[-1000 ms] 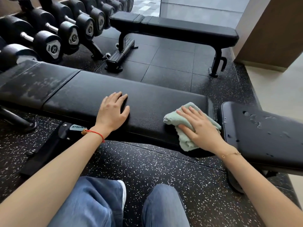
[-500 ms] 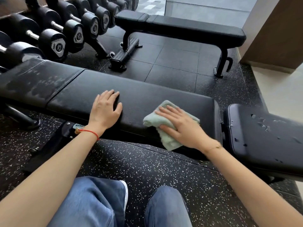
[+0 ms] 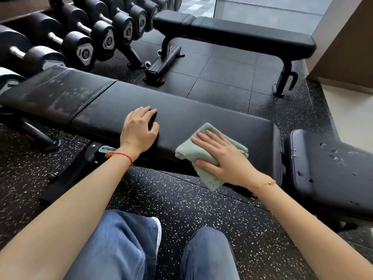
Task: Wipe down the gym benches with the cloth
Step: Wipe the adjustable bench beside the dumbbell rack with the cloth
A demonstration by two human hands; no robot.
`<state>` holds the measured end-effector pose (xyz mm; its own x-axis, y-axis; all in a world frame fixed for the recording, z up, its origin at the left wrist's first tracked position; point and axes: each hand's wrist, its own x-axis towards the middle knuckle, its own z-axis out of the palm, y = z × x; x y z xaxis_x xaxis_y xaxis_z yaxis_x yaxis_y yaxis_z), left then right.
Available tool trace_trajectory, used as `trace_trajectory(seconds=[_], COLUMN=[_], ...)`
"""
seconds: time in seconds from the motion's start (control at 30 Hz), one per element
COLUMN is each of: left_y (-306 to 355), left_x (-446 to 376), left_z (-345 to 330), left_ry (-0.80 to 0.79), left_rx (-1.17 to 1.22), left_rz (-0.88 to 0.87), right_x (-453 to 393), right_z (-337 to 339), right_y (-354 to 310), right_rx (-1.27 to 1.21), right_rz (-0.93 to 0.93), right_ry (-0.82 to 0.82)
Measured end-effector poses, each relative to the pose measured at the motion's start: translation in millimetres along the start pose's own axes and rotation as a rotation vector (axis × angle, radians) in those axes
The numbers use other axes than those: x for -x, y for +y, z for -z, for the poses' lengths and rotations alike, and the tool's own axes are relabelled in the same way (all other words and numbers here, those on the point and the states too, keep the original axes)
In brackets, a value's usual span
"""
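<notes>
A long black padded bench (image 3: 201,114) runs across the view in front of me. My right hand (image 3: 224,158) lies flat with straight fingers on a folded pale green cloth (image 3: 189,152), pressing it onto the bench's near edge; part of the cloth hangs over the side. My left hand (image 3: 139,130) rests on the pad to the left of the cloth, fingers slightly bent, holding nothing. The bench's left pad (image 3: 56,93) shows dull streaks. A separate seat pad (image 3: 333,170) at the right carries water drops.
A second black flat bench (image 3: 242,35) stands farther back. A rack of black dumbbells (image 3: 80,47) lines the left rear. Speckled rubber floor (image 3: 181,199) lies between the bench and my knees in blue jeans (image 3: 121,249). A wall corner (image 3: 347,47) rises at right.
My right hand has slid the cloth leftwards along the bench, away from the gap by the seat pad. My left hand has stayed on the pad, its fingers curling a little.
</notes>
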<state>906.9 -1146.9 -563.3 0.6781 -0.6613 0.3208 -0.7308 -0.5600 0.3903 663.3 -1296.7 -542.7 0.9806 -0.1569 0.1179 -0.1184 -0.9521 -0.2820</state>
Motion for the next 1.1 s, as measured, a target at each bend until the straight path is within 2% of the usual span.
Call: trace_trajectory(seconds=[0.13,0.37,0.47,0.6,0.87,1.0,1.1], left_y=[2,6,4,5,9,15,24], left_x=[1,2,3,2,3,4,5], left_z=[-3,1,3,1,0,2,2], left_ry=[-0.002,0.005,-0.003,0.015,-0.007,-0.057,-0.082], left_rx=[-0.017,0.001,0.013,0.008,-0.024,-0.034,-0.035], left_rz=[0.016,0.028,0.01,0.014,0.024,0.038,0.015], right_x=[46,-34,5,56,-30,31,81], right_z=[2,-21,-13,-3,-23,-14,1], right_y=[1,-46,-31,0,-53,-31,3], right_rx=[0.104,0.196,0.205,0.249,0.289,0.259,0.193], right_rz=[-0.074,-0.024,0.037,-0.01,0.003,0.003,-0.097], right_ry=[0.078,0.012,0.062,0.12,0.008,0.104,0.175])
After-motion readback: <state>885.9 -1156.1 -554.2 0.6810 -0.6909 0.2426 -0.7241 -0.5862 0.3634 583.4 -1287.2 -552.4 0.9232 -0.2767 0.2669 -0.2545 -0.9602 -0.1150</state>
